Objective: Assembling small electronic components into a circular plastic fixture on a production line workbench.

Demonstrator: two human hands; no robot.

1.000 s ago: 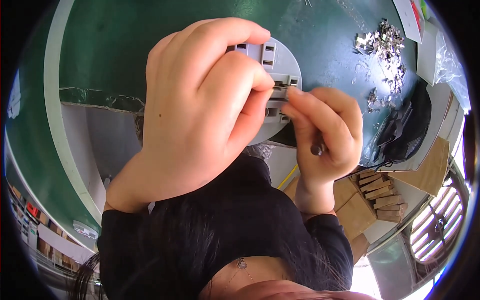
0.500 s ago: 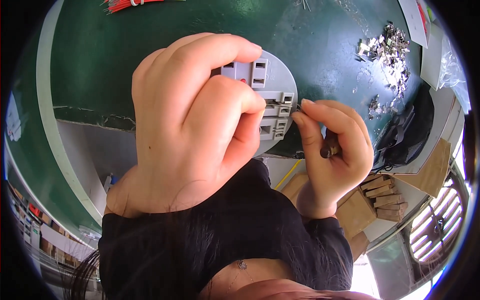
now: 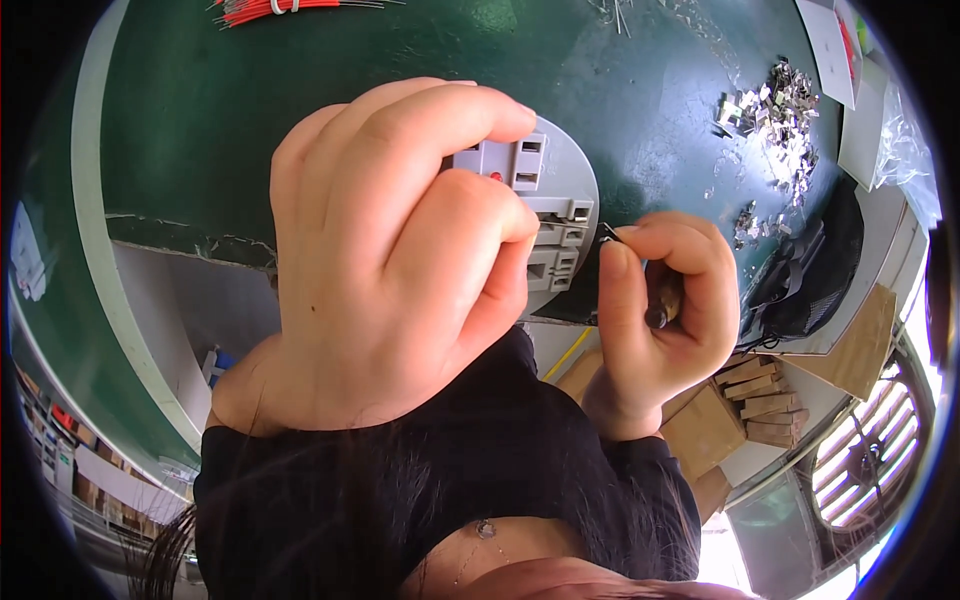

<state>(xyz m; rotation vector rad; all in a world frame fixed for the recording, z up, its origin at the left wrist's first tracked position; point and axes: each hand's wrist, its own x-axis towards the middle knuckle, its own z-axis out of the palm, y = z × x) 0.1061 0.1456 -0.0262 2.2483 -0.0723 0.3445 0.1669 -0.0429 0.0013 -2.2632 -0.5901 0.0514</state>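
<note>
My left hand (image 3: 370, 260) is closed round a grey round plastic socket base (image 3: 578, 185), its fingers hiding the left half. Raised slotted blocks and a small red spot show on the base. Just off its right edge, my right hand (image 3: 685, 290) pinches a tiny metal piece (image 3: 610, 235) between thumb and forefinger. A dark brown rod-like handle (image 3: 660, 312) is tucked in the curled fingers of that hand; the tool's kind cannot be made out.
Small metal clips (image 3: 780, 125) lie heaped on the green table (image 3: 640, 120) at the right. Beside them is a black mesh bag (image 3: 820, 260). Red wires (image 3: 265, 10) lie bundled at the far left. Below right are a cardboard box (image 3: 705, 430) and stacked wooden blocks (image 3: 770, 400).
My left hand and the socket base have shifted slightly nearer and to the right. The right fingertips have lowered a little, and the metal piece between them shows more plainly.
</note>
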